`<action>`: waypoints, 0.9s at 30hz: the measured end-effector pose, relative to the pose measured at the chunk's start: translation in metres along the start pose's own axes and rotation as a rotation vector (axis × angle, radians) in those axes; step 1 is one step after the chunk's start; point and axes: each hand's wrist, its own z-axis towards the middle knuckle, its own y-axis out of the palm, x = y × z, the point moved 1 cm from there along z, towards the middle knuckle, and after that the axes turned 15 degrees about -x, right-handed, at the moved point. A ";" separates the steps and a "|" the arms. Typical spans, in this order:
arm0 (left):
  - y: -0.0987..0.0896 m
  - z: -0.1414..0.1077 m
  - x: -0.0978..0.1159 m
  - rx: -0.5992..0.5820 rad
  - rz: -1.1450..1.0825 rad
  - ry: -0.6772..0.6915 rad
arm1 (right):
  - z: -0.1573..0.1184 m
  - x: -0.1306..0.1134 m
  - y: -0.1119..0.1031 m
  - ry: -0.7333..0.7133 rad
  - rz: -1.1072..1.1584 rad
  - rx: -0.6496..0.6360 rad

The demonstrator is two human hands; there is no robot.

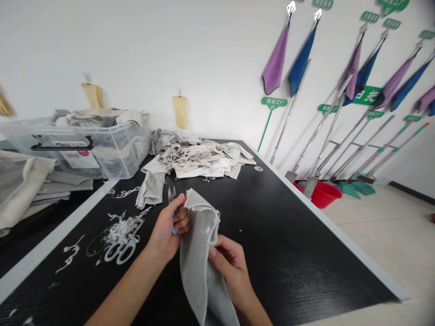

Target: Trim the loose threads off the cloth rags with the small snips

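Note:
My left hand (170, 226) is closed around small thread snips (172, 195) with a blue handle, blades pointing up. Its fingertips also pinch the top corner of a grey cloth piece (195, 253), folded or tube-like, with a pale, frayed edge. On the cloth's other side, my right hand (233, 262) grips it between thumb and fingers, just below the loose white threads (216, 219). The lower end of the cloth runs out of the bottom of the view.
White-handled scissors (125, 251) lie beside a heap of thread scraps (124, 231) on the black table (288, 253). Behind are a small folded cloth (151, 189) and a large cloth pile (204, 158). A clear bin (118, 151) and stacked cloths (27, 181) stand left.

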 end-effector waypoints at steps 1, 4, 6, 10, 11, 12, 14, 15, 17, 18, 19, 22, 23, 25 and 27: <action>-0.003 -0.005 -0.004 -0.038 0.003 -0.026 | 0.002 -0.001 0.000 -0.005 -0.026 0.015; -0.013 -0.030 -0.018 -0.146 0.117 -0.096 | 0.005 0.000 0.001 -0.038 -0.147 0.090; -0.019 -0.048 -0.026 -0.195 0.297 -0.109 | 0.004 0.004 0.003 -0.047 -0.225 0.142; -0.026 -0.071 -0.033 -0.216 0.706 -0.098 | 0.000 0.010 0.005 -0.076 -0.364 0.183; -0.027 -0.073 -0.033 -0.214 0.807 -0.113 | -0.001 0.011 0.005 -0.089 -0.394 0.185; -0.028 -0.073 -0.032 -0.197 0.889 -0.128 | -0.002 0.012 0.005 -0.098 -0.418 0.187; -0.029 -0.074 -0.031 -0.154 0.976 -0.145 | -0.004 0.013 0.005 -0.108 -0.439 0.181; -0.028 -0.074 -0.030 -0.152 0.986 -0.149 | -0.005 0.013 0.005 -0.107 -0.442 0.174; -0.026 -0.077 -0.032 -0.176 0.986 -0.132 | -0.006 0.013 0.005 -0.111 -0.452 0.167; -0.023 -0.079 -0.034 -0.176 0.993 -0.104 | -0.006 0.013 0.006 -0.117 -0.460 0.163; -0.021 -0.082 -0.036 -0.149 1.007 -0.059 | -0.005 0.013 0.006 -0.121 -0.461 0.158; -0.014 -0.090 -0.045 0.012 1.044 0.077 | -0.003 0.016 0.005 -0.073 -0.360 0.154; -0.013 -0.092 -0.047 0.051 1.049 0.093 | -0.003 0.018 0.004 -0.034 -0.298 0.151; -0.013 -0.092 -0.049 0.079 1.065 0.095 | -0.002 0.022 0.002 0.033 -0.178 0.157; -0.015 -0.089 -0.047 0.006 1.101 0.048 | -0.004 0.025 0.002 0.058 -0.105 0.137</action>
